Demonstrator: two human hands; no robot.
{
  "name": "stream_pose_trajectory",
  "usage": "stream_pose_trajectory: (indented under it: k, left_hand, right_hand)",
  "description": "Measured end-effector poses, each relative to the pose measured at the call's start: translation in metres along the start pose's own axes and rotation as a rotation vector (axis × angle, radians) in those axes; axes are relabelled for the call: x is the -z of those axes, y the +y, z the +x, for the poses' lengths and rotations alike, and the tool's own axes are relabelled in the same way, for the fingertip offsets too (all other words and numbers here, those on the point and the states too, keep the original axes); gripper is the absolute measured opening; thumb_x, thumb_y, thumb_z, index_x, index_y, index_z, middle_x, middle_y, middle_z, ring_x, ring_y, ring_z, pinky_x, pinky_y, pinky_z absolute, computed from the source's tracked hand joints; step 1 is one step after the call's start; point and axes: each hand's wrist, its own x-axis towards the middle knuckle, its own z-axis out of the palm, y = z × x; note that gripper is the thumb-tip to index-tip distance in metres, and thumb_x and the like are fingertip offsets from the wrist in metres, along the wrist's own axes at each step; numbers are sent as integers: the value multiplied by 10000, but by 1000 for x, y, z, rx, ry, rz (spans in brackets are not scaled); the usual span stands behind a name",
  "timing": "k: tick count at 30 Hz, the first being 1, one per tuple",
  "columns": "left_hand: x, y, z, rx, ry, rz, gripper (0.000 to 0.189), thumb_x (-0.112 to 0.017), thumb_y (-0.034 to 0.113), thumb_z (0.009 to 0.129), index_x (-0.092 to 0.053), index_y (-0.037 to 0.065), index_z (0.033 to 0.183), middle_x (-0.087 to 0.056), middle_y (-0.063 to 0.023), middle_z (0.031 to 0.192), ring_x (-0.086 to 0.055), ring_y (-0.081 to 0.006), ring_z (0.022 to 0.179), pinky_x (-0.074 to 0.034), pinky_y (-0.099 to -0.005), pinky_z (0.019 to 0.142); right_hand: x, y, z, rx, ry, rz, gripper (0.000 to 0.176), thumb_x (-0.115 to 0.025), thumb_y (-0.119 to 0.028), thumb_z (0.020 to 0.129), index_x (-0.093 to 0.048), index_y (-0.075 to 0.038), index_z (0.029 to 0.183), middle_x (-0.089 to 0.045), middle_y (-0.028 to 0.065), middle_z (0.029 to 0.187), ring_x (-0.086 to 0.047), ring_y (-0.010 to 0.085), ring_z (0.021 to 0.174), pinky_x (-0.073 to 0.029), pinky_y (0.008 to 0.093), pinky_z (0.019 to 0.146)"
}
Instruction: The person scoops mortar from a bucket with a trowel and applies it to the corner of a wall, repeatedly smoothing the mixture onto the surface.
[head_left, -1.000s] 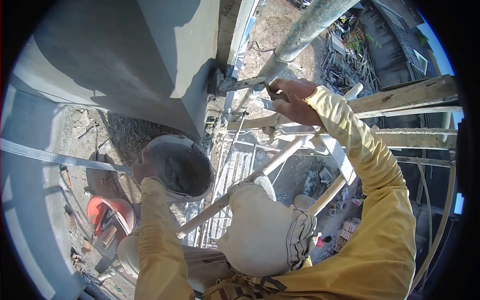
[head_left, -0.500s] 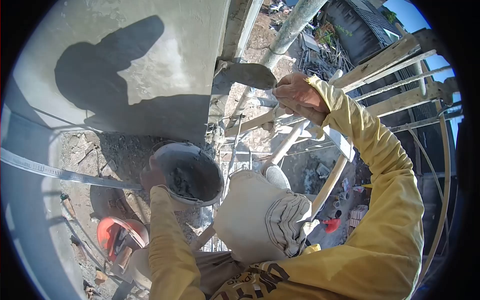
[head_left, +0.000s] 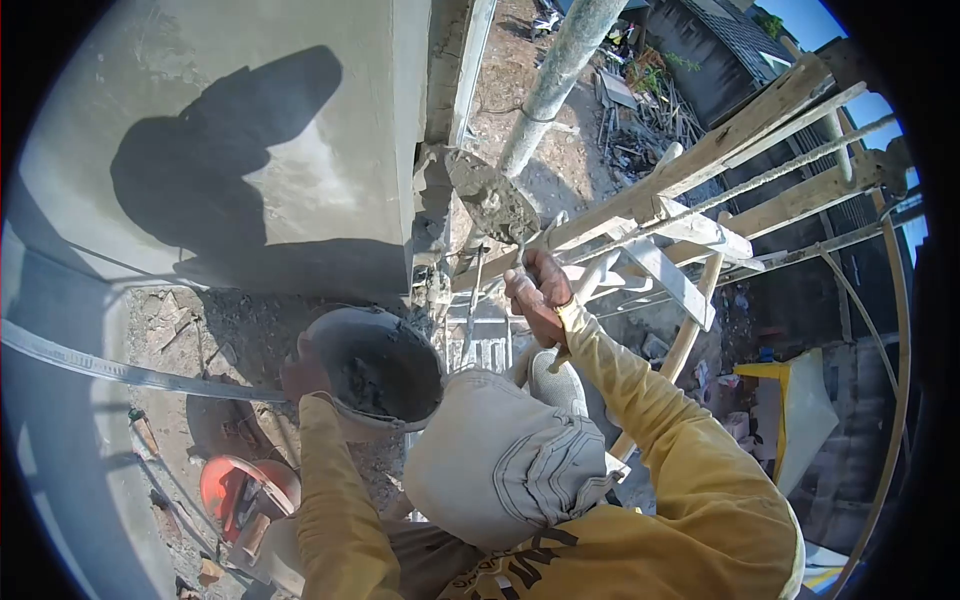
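Observation:
My right hand (head_left: pixel 540 298) is closed around the handle of a trowel (head_left: pixel 493 197). Its blade points up and left, with grey mortar spread across the face, close to the wall's edge. My left hand (head_left: pixel 305 372), in shadow, grips the left rim of a bucket (head_left: pixel 432 352); its fingers are partly hidden. Wet grey mortar (head_left: pixel 378 385) lies inside the bucket.
A plastered wall (head_left: pixel 340 200) rises at upper left. Wooden scaffold poles (head_left: pixel 770 115) and a metal pipe (head_left: pixel 560 85) stand right. A long metal strip (head_left: pixel 140 368) reaches toward the bucket. An orange container (head_left: pixel 215 485) holding tools sits lower left.
My right hand has moved down and slightly left, and the trowel has turned so its mortar-covered face shows. My left hand stays at the bucket rim.

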Motion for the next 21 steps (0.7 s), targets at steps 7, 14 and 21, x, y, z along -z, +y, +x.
stream_pose_trajectory:
  k: [7, 14, 21]
  left_hand:
    - [11, -10, -7, -43, 66, -54, 834, -509, 667, 804, -562, -79, 1174, -578, -276, 1162, -537, -391, 1128, -421, -427, 955]
    - [16, -20, 2, -38, 47, 29, 845, -489, 674, 812, -560, -86, 1176, -580, -284, 1152, -543, -412, 1110, -417, -449, 952]
    - [21, -11, -2, -42, 24, 31, 849, -494, 658, 819, -552, -118, 1160, -575, -309, 1137, -538, -416, 1114, -413, -449, 953]
  right_hand:
    - [-47, 43, 50, 114, 26, -101, 381, -602, -320, 893, -441, -2, 1029, -479, 57, 704, -446, 148, 622, -391, 314, 566]
    - [-55, 0, 14, 126, 233, -295, 406, -644, -314, 865, -459, 2, 1040, -537, 123, 750, -526, 215, 670, -440, 370, 629]
    - [-75, 75, 6, 187, 229, -75, 321, -624, -151, 869, -406, -24, 1068, -509, 85, 802, -503, 174, 707, -436, 322, 639]
